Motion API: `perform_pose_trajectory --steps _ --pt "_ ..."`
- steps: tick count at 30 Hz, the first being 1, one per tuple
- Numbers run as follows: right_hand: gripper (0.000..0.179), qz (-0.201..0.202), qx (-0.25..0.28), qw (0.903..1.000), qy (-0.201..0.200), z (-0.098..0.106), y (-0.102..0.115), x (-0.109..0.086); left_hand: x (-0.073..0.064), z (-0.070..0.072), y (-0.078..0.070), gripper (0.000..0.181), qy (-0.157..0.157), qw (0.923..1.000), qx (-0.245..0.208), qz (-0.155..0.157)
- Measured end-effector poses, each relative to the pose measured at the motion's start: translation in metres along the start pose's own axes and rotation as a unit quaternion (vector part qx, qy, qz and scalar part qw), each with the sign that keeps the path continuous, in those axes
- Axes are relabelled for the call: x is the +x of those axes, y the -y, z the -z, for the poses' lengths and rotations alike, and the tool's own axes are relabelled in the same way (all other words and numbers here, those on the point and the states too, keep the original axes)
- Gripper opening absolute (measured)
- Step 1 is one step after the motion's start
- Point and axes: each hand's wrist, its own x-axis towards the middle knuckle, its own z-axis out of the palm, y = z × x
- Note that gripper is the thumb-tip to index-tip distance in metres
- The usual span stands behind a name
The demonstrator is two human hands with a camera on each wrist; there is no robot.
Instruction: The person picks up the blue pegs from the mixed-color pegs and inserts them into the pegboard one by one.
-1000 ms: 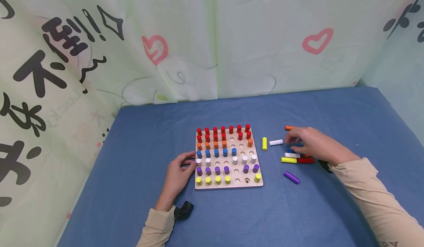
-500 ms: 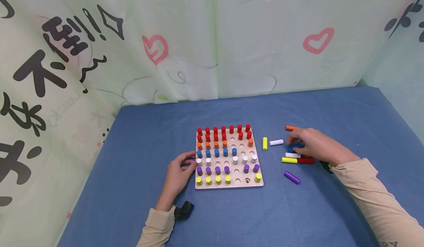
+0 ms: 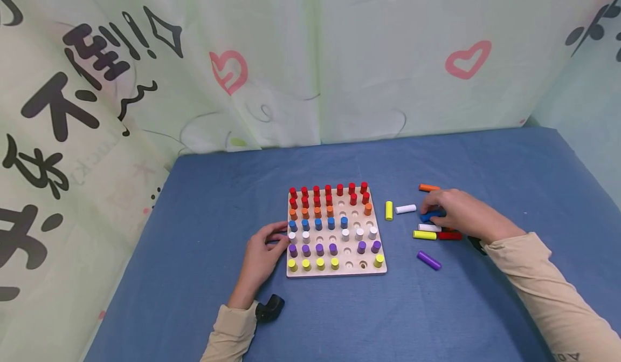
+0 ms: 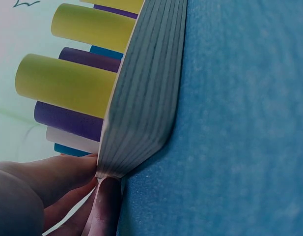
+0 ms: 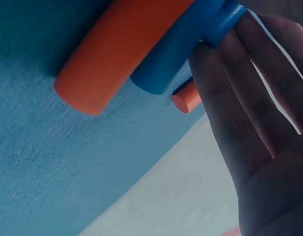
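Observation:
A wooden pegboard (image 3: 339,273) lies flat, with upright pegs in red, orange, blue, white, purple and yellow rows; some holes show bare. My left hand (image 3: 259,257) holds the board's left edge, its thumb and fingers meeting at the side in the left wrist view. To the right, my right hand (image 3: 458,213) pinches at a blue peg (image 3: 432,216) lying among loose pegs. The right wrist view has fingertips against one blue peg (image 5: 225,22), beside another blue peg (image 5: 161,73) and an orange peg (image 5: 122,54); the thumb is mostly hidden there.
Around the right hand lie loose white (image 3: 429,227), yellow (image 3: 424,235), red (image 3: 449,236) and orange (image 3: 429,188) pegs. A purple peg (image 3: 429,260) lies nearer. Another yellow peg (image 3: 389,211) and white peg (image 3: 405,209) sit beside the board. A printed curtain (image 3: 378,81) stands behind the blue cloth (image 3: 218,200).
The right fingers have shifted very slightly and drawn together at the blue pegs, where more blue now shows. The left hand and the board stay in place.

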Motion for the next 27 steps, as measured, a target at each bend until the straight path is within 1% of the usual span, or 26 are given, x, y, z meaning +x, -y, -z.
perform_pose_trajectory --steps 7,16,22,27 --pt "0.022 0.003 0.000 1.0000 -0.004 -0.0012 -0.0001 -0.0004 -0.0001 0.0001 0.0007 0.036 0.001 1.0000 -0.003 0.000" --pt "0.025 -0.007 0.005 0.9999 -0.006 0.0002 0.0026 -0.0003 0.0005 0.0000 0.0003 0.036 0.001 1.0000 -0.002 0.001" --pt "0.028 -0.002 -0.001 0.9997 -0.025 0.0016 0.0055 -0.0004 0.0010 -0.0002 0.0002 0.036 0.001 1.0000 -0.003 0.001" --pt "0.025 0.011 -0.006 0.9990 -0.042 0.0013 0.0061 -0.0007 0.0001 0.0004 -0.0011 0.035 0.000 1.0000 -0.008 0.000"
